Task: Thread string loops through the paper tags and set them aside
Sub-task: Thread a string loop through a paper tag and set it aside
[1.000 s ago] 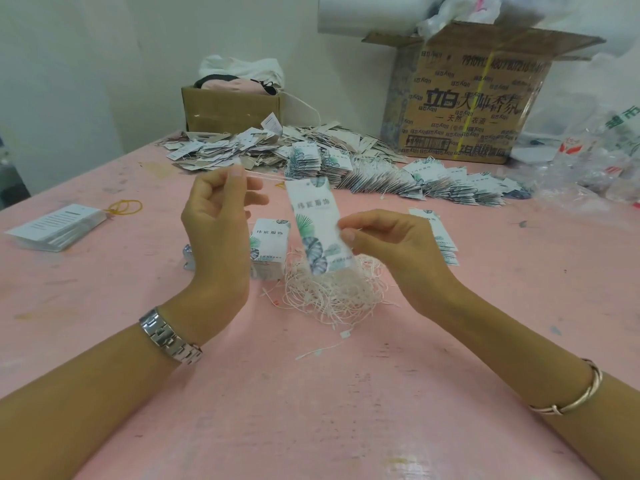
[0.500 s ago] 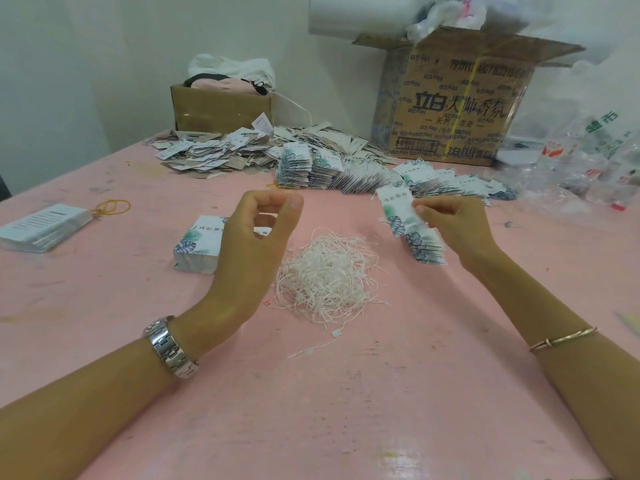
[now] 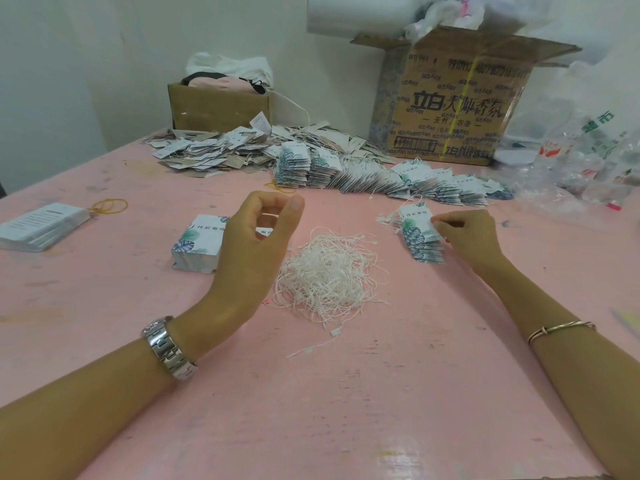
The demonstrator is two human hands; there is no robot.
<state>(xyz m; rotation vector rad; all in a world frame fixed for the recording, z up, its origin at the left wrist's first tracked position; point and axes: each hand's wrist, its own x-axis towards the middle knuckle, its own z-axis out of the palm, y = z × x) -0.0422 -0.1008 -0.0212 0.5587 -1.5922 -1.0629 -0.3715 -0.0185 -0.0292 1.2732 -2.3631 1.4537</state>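
Observation:
My right hand [image 3: 467, 237] pinches the edge of a leaf-printed paper tag [image 3: 414, 220] with its string loop, which lies on top of a small fanned stack of threaded tags [image 3: 427, 252] at the right. My left hand [image 3: 249, 251] hovers over the table with fingers loosely curled, thumb and fingertips apart, holding nothing. A tangled pile of white string loops [image 3: 329, 271] lies between my hands. A neat stack of plain tags [image 3: 197, 244] sits just behind my left hand, partly hidden by it.
A long row of threaded tags [image 3: 381, 178] and a loose heap of other tags [image 3: 214, 150] lie farther back on the pink table [image 3: 346, 410]. Two cardboard boxes [image 3: 450, 98] stand at the back, plastic bags [image 3: 588, 161] at right, white cards [image 3: 41, 226] and rubber bands [image 3: 109, 206] at left.
My right hand carried the threaded tag from the middle to the right and laid it on the small stack. My left hand let go of the string and stays raised.

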